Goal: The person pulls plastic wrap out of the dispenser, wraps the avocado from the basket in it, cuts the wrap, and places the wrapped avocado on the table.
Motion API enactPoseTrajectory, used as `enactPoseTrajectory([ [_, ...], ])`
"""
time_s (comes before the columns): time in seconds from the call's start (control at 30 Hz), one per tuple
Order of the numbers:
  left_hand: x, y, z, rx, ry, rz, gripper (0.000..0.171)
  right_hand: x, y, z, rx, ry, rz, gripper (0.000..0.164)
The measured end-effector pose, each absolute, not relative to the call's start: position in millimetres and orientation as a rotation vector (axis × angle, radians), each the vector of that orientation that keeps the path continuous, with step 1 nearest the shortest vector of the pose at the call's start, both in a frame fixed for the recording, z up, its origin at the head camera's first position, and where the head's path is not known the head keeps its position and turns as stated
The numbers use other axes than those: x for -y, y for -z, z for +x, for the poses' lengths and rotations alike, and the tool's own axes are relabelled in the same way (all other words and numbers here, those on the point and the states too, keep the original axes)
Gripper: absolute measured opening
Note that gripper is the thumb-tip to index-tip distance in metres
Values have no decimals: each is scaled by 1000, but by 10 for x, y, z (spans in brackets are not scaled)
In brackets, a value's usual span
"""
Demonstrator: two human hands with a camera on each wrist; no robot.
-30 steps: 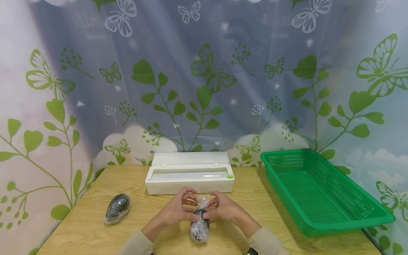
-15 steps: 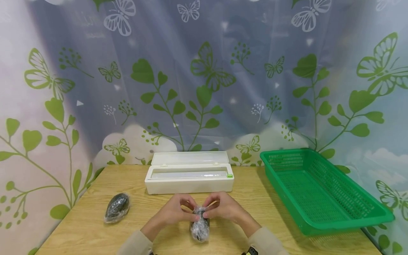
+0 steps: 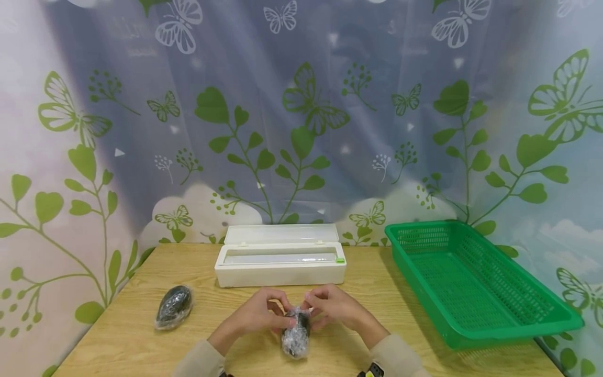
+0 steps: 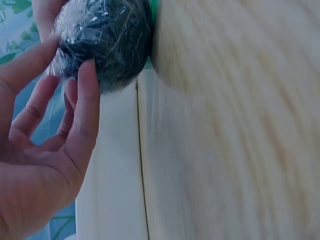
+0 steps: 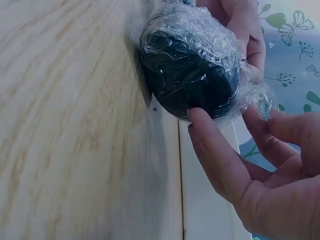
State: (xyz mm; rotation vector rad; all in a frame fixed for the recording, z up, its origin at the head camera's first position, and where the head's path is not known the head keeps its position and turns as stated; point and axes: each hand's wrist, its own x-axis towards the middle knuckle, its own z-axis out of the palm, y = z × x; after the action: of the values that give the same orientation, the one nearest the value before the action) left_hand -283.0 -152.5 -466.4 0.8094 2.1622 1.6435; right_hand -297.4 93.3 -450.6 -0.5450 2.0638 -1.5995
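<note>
A dark egg-shaped item, which looks like an avocado, is wrapped in crinkled cling film at the front middle of the table. My left hand holds its far end from the left, fingers curved against it in the left wrist view. From the right, my right hand pinches a loose gathered end of the film between thumb and finger; another fingertip touches the dark item. A second film-wrapped dark item lies apart at the left.
Behind the hands stands a white cling film dispenser with its lid raised, a roll inside and a green slider at its right. A green plastic basket sits at the right. A patterned curtain hangs behind the wooden table.
The film end that stood up between the hands a second ago is now gathered down against the item. My right hand's fingers have shifted slightly right, onto the film end.
</note>
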Motion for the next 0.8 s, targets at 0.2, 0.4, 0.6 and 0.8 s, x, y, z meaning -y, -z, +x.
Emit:
enactPoseTrajectory([
  [0.2,1531,4669,-2842,-2103,-1620,783,22,-921,4521,-2954,-2026,1592,-579,19],
  [0.4,1507,4665,-2829,-2102,-1653,664,28,-912,4522,-2943,-2004,1585,-598,23],
  [0.6,1503,4653,-2812,-2125,-1666,591,24,-894,4516,-2934,-2019,1581,-558,33],
  [0.8,1535,4634,-2809,-2107,-1644,488,44,-900,4491,-2914,-2023,1515,-506,48],
])
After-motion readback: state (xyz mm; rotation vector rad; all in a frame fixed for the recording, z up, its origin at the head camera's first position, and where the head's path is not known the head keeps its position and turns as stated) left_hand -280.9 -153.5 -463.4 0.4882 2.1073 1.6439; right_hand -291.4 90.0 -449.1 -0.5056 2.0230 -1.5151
